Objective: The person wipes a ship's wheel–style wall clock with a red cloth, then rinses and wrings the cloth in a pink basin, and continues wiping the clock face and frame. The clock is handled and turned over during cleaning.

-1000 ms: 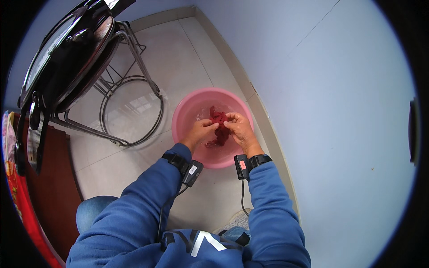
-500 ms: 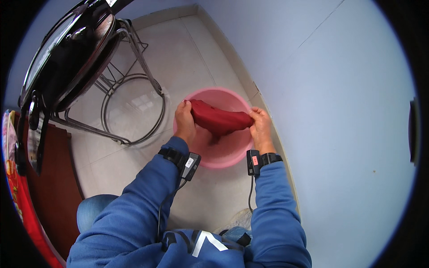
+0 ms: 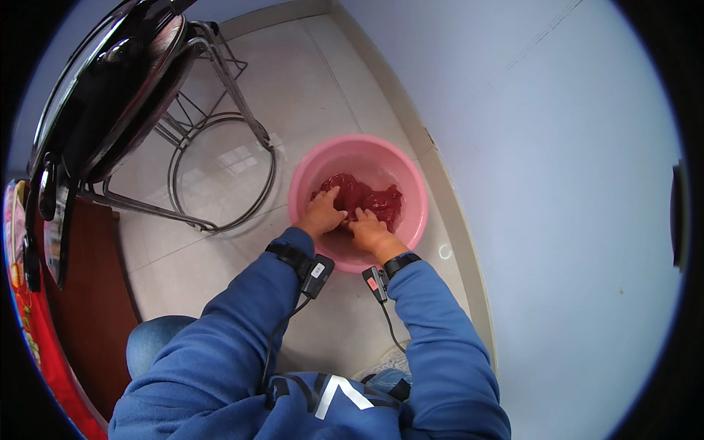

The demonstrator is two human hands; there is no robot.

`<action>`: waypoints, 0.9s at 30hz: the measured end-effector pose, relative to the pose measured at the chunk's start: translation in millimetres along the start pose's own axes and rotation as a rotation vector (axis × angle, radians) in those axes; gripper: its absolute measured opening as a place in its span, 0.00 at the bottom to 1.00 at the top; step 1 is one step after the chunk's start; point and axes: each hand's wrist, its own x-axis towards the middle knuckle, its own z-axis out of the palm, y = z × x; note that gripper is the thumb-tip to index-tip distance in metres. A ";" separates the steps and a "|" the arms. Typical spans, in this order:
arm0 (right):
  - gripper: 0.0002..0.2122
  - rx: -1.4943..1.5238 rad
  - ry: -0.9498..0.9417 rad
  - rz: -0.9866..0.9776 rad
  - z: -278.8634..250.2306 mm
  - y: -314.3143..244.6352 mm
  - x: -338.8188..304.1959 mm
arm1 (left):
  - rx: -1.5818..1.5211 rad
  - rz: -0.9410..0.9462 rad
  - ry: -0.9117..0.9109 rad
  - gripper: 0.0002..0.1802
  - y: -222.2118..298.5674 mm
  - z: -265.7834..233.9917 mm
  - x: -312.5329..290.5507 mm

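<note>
A wet, dark red cloth (image 3: 357,193) lies bunched up in the round pink basin (image 3: 419,192). My left hand (image 3: 321,213) reaches over the near left side of the basin, its fingers apart and resting on the cloth's left part. Beside it, my right hand (image 3: 372,232) presses down on the near edge of the cloth with fingers spread. Both palms face down, so the undersides of the fingers are hidden. Water shows around the cloth inside the basin.
A metal-framed chair (image 3: 233,81) with a black seat stands at the left, its ring-shaped base on the tiled floor (image 3: 293,95). A pale blue wall (image 3: 557,220) runs along the right, close to the basin. Brown furniture (image 3: 88,293) with a red patterned cover sits at the lower left.
The cloth was stretched between both hands above the basin. Now it has dropped, crumpled, into the basin, and my hands have come closer together and lowered onto it.
</note>
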 end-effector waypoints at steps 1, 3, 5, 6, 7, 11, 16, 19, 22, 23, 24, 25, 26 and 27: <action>0.28 0.037 -0.083 -0.013 2.3 -2.2 2.2 | -0.048 -0.026 -0.030 0.38 -0.4 -0.5 -0.3; 0.27 0.088 0.057 0.156 6.4 4.4 6.0 | -0.110 -0.086 -0.085 0.36 -4.6 0.8 0.7; 0.24 0.095 0.104 0.189 12.8 13.5 11.1 | -0.272 -0.086 -0.078 0.36 -10.4 6.1 1.6; 0.22 0.074 0.092 0.143 15.5 16.4 15.0 | -0.362 -0.082 -0.087 0.35 -12.1 9.1 2.7; 0.20 0.048 0.065 0.069 16.3 20.9 17.5 | -0.348 -0.055 -0.061 0.34 -12.8 12.2 2.0; 0.09 1.412 0.188 0.091 -1.7 31.7 17.8 | -0.617 -0.079 0.095 0.29 5.2 14.5 -8.7; 0.06 2.340 0.192 -0.290 -42.2 12.7 -9.5 | -1.514 -0.520 -0.230 0.24 40.8 -14.4 -33.2; 0.06 1.798 0.303 -0.228 -47.7 -13.3 -12.5 | -1.689 -0.450 -0.279 0.21 51.5 -20.2 -31.2; 0.07 1.137 0.711 -0.248 -29.8 -26.0 4.0 | -1.814 -0.214 -0.126 0.15 55.3 -4.2 -23.0; 0.08 0.915 0.868 -0.290 -20.9 -25.3 14.4 | -1.803 -0.214 -0.062 0.13 55.7 3.4 -20.2; 0.09 0.886 0.998 -0.284 -12.6 -19.9 26.0 | -1.794 -0.244 -0.014 0.12 55.1 10.6 -19.8; 0.08 0.840 1.019 -0.223 -4.0 -10.3 35.7 | -1.834 -0.299 0.004 0.11 53.9 15.8 -19.4; 0.08 0.798 1.024 -0.144 4.0 2.5 43.3 | -1.801 -0.244 -0.016 0.12 52.9 19.5 -19.4; 0.08 0.758 1.006 -0.027 10.7 15.3 49.8 | -1.687 -0.163 -0.005 0.13 51.5 20.5 -19.4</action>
